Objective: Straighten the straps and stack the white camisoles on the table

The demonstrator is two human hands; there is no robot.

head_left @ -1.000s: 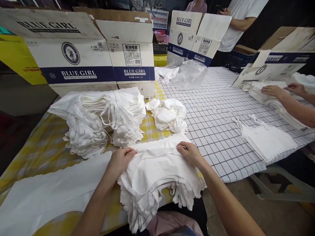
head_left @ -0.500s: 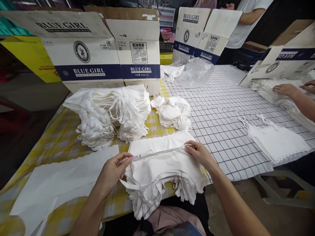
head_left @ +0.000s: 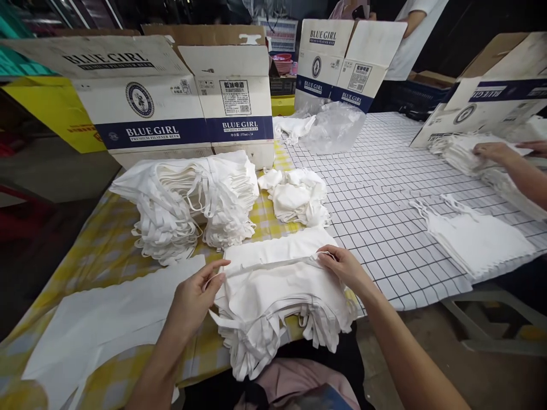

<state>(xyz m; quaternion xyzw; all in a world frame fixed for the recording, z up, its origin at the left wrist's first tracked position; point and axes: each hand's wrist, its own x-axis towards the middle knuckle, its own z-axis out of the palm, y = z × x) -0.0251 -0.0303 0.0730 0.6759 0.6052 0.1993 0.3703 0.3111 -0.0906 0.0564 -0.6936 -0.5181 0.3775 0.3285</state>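
Note:
A stack of white camisoles (head_left: 284, 285) lies in front of me, thin straps bunched and hanging over the table's near edge. My left hand (head_left: 199, 293) is at the stack's upper left, with a thin strip of the top camisole's fabric between thumb and fingers. At the upper right, my right hand (head_left: 344, 265) pinches the folded edge of that same camisole. Behind the fold, a flat white panel (head_left: 277, 245) shows. To the left lies a single flat white camisole (head_left: 106, 310), its straps toward me.
A thick folded bundle of white camisoles (head_left: 192, 188) and a crumpled white heap (head_left: 297, 196) lie beyond the stack. Cardboard boxes (head_left: 171, 102) stand behind. To the right are a flat pile (head_left: 478, 236) and a co-worker's hands (head_left: 498, 154) on white garments.
My left thumb and finger have parted slightly and risen a little at the edge. The right hand stays nearly in place. The co-worker's hand has lifted some fabric, and the view has shifted slightly.

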